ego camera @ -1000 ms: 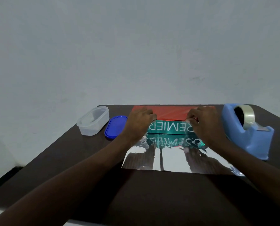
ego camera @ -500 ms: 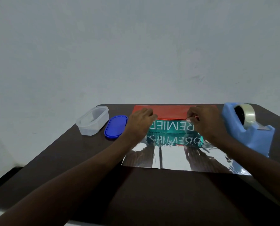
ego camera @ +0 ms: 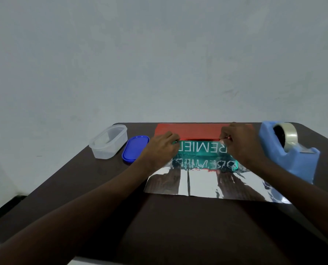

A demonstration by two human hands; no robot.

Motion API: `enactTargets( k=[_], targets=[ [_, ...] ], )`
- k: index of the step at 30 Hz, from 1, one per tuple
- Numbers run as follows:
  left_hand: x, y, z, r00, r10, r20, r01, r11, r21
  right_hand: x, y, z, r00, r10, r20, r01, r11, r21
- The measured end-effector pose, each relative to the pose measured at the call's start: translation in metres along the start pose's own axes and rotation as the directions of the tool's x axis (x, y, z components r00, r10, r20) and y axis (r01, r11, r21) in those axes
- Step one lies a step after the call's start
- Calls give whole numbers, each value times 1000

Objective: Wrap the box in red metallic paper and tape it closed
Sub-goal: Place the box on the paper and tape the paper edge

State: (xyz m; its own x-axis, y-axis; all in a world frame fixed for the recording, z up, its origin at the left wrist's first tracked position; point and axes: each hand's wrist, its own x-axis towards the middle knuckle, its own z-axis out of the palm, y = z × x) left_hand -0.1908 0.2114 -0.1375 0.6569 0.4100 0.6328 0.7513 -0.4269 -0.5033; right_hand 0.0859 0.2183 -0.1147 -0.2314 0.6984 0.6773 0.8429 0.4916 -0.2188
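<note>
We are looking down at a dark bench [ego camera: 178, 226] with a teal box [ego camera: 199, 150] lying flat at twelve o'clock from us, its white lettering upside down to us. The box is resting on a sheet of red metallic paper [ego camera: 207, 186], silver side up, which is spreading toward us at six o'clock of the box.

The far edge of the paper is being folded over the box's far side, showing its red face there. Our left hand [ego camera: 159, 150] is holding that red edge at the box's nine o'clock end; its fingers are curled, though their tips are hidden. Our right hand [ego camera: 239, 146] is pinching the same edge at the three o'clock end.

We are judging the wrap as only begun: one flap is coming over, the near flap is lying flat, the ends are unfolded, and no tape is showing on the paper.

A blue tape dispenser [ego camera: 291, 155] with a clear roll is standing at three o'clock. At nine o'clock, a clear tub [ego camera: 108, 142] is sitting open, something pale and unclear inside, its blue lid [ego camera: 134, 148] just beside it.
</note>
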Motion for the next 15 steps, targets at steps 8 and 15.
enactTargets(
  k=[8,15],
  targets=[
    [29,-7,-30,911,-407,62,404,857,-318,0,-2,2,1000,-4,-23,4,1000,-7],
    [99,7,-23,848,-282,448,485,753,-445,0,-4,2,1000,16,-27,-16,1000,-1]
  ],
)
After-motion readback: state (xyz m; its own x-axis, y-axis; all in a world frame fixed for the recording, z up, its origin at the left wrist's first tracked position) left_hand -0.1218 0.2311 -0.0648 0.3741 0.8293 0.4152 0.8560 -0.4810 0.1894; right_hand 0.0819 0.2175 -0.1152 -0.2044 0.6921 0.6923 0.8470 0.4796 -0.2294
